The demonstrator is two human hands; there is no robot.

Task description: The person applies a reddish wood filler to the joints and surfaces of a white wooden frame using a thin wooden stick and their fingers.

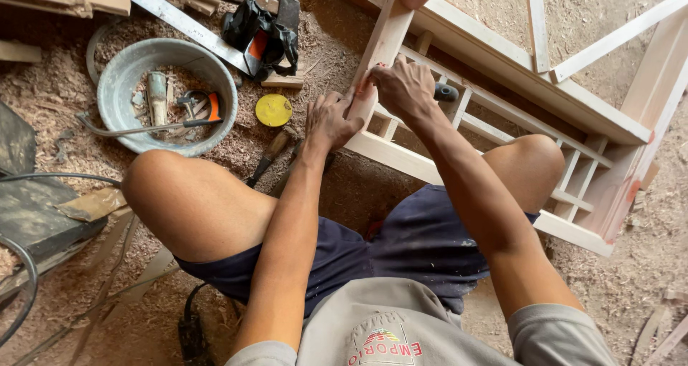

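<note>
- The left hand (330, 122) closes its fingers over the near edge of a pale wooden bar (378, 54), thumb lying along the side of the wood.
- The right hand (405, 86) curls over the same bar from the far side, fingertips pressed down on its top face just beside the left hand.
- The bar runs slantwise up from the hands and lies across a pale slatted frame (502, 133), which rests on the sawdust floor over the person's right knee.
- A chisel (269, 158) lies on the floor just left of the left hand.
- A yellow disc (274, 110) sits beyond the chisel.
- Further left stands a grey bowl (118, 79) holding tools.
- A black bundle (261, 36) lies above the disc.
</note>
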